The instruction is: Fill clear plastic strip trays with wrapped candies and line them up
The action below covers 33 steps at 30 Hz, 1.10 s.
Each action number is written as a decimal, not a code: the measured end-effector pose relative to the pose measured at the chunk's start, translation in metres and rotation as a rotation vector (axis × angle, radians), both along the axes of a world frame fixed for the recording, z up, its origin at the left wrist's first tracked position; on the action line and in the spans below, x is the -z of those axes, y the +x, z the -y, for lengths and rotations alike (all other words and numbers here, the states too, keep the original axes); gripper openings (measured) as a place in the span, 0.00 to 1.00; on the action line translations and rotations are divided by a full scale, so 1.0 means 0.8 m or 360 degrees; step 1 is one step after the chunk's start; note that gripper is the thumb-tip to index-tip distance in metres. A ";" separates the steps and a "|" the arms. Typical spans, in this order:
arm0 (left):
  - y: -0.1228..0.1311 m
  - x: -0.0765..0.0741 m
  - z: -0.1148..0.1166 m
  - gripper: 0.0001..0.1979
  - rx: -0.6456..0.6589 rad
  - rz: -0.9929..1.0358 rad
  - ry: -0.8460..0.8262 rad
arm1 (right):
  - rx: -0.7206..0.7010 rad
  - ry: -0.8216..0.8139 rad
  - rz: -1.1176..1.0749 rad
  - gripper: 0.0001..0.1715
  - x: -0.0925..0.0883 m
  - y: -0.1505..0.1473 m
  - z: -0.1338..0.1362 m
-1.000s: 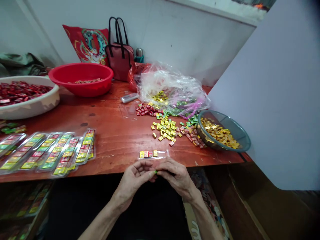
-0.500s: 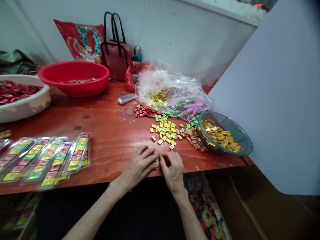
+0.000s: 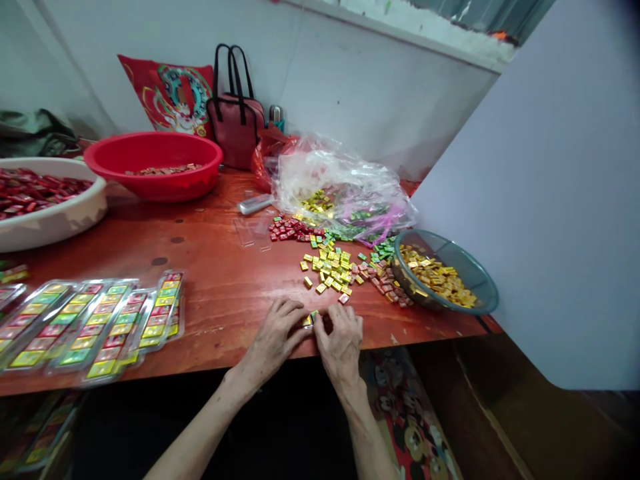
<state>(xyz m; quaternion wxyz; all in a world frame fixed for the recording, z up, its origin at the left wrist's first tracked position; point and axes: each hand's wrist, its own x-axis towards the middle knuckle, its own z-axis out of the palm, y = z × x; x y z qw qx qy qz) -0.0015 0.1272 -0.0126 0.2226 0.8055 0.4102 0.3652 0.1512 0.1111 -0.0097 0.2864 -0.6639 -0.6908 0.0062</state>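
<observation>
At the near edge of the reddish wooden table (image 3: 215,280), your curled left hand (image 3: 275,333) and right hand (image 3: 340,340) flank tiny gold-and-green foil-wrapped blocks (image 3: 310,320), gripping or not you cannot tell; they look light and slick, so pinch them by opposite edges.

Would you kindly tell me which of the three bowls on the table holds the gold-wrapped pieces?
The grey-green see-through bowl at the right end of the table; the white basin and the red basin hold reddish pieces instead.
</observation>
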 end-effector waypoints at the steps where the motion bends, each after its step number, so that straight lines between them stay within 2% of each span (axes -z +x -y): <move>1: 0.000 0.000 0.000 0.09 -0.0001 0.0027 -0.0018 | -0.0005 0.0002 -0.0006 0.06 0.000 -0.001 0.001; 7: -0.004 0.004 0.000 0.18 -0.0066 0.0132 -0.0064 | -0.0058 0.0062 -0.0048 0.06 0.003 -0.001 0.005; 11: -0.002 0.005 0.000 0.19 -0.0022 -0.0064 0.0016 | -0.0149 0.0128 -0.0173 0.10 0.012 0.001 0.004; 14: 0.001 0.004 0.000 0.15 -0.0003 -0.0255 0.0114 | -0.0254 0.0167 -0.0327 0.12 0.016 0.004 0.007; 17: 0.004 0.004 0.001 0.12 -0.0042 -0.0367 0.0208 | -0.0312 0.0120 -0.0497 0.12 0.006 0.013 0.008; 19: 0.005 0.002 0.002 0.12 -0.0061 -0.0405 0.0236 | -0.0328 0.0113 -0.0568 0.11 -0.010 0.022 -0.001; 22: 0.006 -0.002 0.004 0.12 -0.0064 -0.0423 0.0243 | -0.0414 0.0198 -0.0565 0.10 -0.043 0.029 -0.044; 24: 0.006 -0.004 0.005 0.11 -0.0068 -0.0426 0.0235 | -0.0525 0.0217 -0.0483 0.11 -0.063 0.023 -0.093; 26: 0.006 -0.004 0.006 0.10 -0.0074 -0.0433 0.0216 | -0.0587 0.0198 -0.0349 0.11 -0.072 0.008 -0.150; 30: 0.006 -0.001 0.006 0.10 -0.0082 -0.0435 0.0180 | -0.0640 0.0011 -0.0079 0.09 -0.058 -0.030 -0.244; 33: 0.006 0.002 0.005 0.09 -0.0098 -0.0423 0.0169 | -0.0663 -0.0035 -0.0045 0.07 -0.038 -0.048 -0.279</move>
